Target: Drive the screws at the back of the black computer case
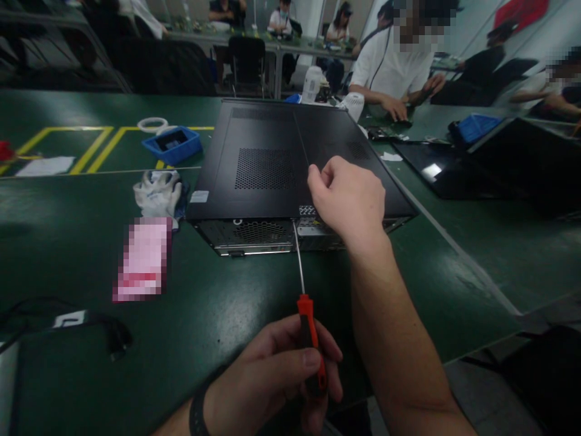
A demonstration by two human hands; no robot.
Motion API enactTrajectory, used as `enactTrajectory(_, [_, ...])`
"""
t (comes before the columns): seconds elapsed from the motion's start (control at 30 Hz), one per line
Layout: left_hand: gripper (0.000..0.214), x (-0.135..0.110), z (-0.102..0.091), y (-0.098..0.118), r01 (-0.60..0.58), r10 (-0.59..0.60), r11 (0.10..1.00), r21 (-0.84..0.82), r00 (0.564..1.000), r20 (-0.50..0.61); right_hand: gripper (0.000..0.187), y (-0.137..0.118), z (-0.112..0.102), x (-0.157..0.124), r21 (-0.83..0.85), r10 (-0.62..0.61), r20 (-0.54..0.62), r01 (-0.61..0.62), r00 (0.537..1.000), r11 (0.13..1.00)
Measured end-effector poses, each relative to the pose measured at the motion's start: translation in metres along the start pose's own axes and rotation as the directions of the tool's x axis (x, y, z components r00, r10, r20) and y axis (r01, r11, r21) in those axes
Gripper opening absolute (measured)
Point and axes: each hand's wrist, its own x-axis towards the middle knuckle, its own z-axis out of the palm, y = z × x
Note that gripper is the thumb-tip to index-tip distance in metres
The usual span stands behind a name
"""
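Observation:
A black desktop computer case (267, 130) lies flat on the green table, its back panel facing me. My left hand (276, 369) is closed around the red and black handle of a screwdriver (307, 307). The metal shaft points away from me, and its tip meets the top edge of the back panel near the middle. Whether a screw sits under the tip is too small to see. Over the right front part of the case, my right hand (351, 194) is curled with thumb and fingers together. What it pinches, if anything, is hidden.
Left of the case are work gloves (158, 192), a blurred pink item (144, 257), a blue bin (175, 145) and black cables (115, 333). A dark flat screen (447, 172) lies to the right. Across the table, a person in white (390, 66) handles parts.

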Motion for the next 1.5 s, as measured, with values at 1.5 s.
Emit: enactTrajectory(1.5, [0.036,0.001,-0.002,-0.004,-0.068,0.072,0.986,0.155,0.997,-0.020,0.039,-0.001,-0.001,-0.001,0.000,0.006,0.013,-0.006,1.000,1.000])
